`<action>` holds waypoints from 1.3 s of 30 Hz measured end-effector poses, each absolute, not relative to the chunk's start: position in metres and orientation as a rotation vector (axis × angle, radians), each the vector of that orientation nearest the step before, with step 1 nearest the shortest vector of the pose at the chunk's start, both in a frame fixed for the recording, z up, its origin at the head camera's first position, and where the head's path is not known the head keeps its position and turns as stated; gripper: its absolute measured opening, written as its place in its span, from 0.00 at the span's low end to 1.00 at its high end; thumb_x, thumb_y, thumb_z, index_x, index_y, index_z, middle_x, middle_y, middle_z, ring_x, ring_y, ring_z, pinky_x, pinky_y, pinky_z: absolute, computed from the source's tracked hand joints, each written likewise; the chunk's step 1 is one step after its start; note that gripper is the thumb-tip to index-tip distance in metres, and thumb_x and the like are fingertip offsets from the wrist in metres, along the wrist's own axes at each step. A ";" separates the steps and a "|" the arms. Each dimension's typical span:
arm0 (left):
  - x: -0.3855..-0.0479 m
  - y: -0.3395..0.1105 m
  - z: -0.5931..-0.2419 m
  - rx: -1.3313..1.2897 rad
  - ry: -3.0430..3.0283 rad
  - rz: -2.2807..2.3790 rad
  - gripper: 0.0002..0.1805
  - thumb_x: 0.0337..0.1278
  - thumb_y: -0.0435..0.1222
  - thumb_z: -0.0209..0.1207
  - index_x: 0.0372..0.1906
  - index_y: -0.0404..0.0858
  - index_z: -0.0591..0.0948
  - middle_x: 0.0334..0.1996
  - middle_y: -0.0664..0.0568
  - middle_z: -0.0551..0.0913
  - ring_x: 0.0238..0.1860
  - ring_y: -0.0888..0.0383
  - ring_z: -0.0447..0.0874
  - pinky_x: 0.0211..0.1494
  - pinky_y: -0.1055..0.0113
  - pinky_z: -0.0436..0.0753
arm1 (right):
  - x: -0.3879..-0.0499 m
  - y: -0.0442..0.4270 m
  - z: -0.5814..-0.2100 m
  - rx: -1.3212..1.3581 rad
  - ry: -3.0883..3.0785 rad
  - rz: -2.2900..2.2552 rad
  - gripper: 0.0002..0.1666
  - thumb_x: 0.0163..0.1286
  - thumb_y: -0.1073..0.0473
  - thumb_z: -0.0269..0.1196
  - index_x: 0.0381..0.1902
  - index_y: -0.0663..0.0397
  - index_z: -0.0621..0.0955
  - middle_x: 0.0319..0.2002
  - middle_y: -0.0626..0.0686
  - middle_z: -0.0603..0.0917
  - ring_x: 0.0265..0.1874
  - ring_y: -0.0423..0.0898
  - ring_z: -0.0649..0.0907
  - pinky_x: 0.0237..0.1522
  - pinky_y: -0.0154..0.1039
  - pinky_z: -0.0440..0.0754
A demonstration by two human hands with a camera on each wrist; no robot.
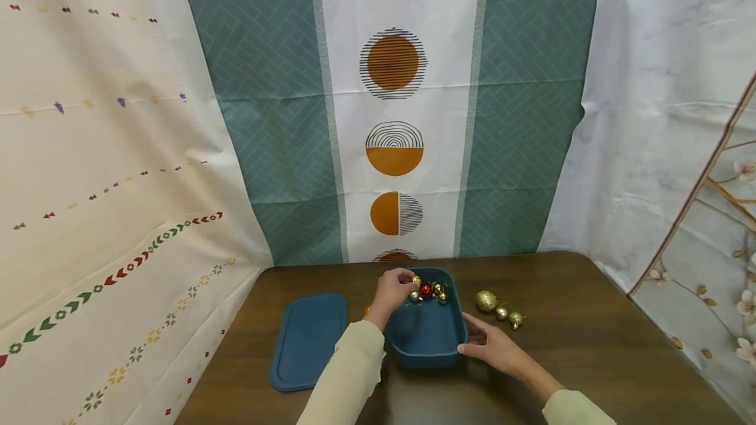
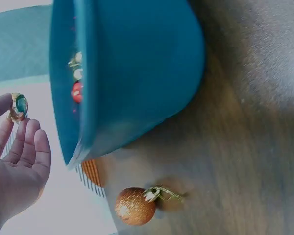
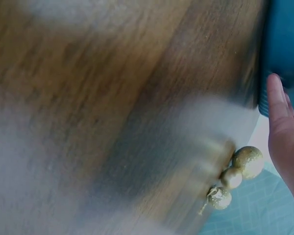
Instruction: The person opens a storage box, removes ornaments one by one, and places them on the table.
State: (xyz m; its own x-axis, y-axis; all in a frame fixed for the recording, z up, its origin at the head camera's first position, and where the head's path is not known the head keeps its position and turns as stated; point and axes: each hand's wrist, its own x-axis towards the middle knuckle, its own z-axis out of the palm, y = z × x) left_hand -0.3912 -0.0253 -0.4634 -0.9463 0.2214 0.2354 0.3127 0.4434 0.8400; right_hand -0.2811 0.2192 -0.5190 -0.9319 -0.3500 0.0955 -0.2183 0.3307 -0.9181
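Note:
A blue plastic box [image 1: 422,361] stands on the table with a red bauble [image 1: 425,290] and several small gold ones toward its far end. Over its far left part, my left hand [image 1: 392,294] pinches a small shiny gold bauble [image 2: 18,106] between thumb and fingertips. My right hand [image 1: 496,349] rests against the outside of the box's right wall, its thumb [image 3: 275,93] lying straight along the surface. Beside the box on the left lies a glittery orange bauble [image 2: 135,206] with a gold cord, mostly hidden by my left arm in the head view.
On the brown wooden table [image 1: 567,346], three gold baubles [image 1: 487,301] lie in a row right of the box. A flat blue lid [image 1: 311,340] lies to the left. Patterned cloth [image 1: 277,149] hangs behind the table.

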 end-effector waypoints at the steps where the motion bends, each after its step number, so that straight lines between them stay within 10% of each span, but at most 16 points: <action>1: -0.392 -0.027 -0.461 -0.476 -2.580 -1.540 0.11 0.57 0.30 0.68 0.44 0.32 0.85 0.32 0.49 0.84 0.33 0.57 0.79 0.37 0.63 0.82 | -0.282 0.219 -0.519 -0.527 2.467 -1.675 0.47 0.68 0.61 0.67 0.74 0.75 0.55 0.56 0.72 0.76 0.54 0.63 0.80 0.47 0.45 0.82; 39: -0.372 -0.133 -0.487 -0.004 -2.496 -1.611 0.14 0.59 0.33 0.67 0.48 0.32 0.84 0.39 0.47 0.82 0.42 0.51 0.79 0.43 0.59 0.80 | -0.288 0.221 -0.514 -0.551 2.496 -1.546 0.50 0.68 0.59 0.68 0.74 0.75 0.53 0.56 0.74 0.76 0.52 0.62 0.82 0.46 0.46 0.83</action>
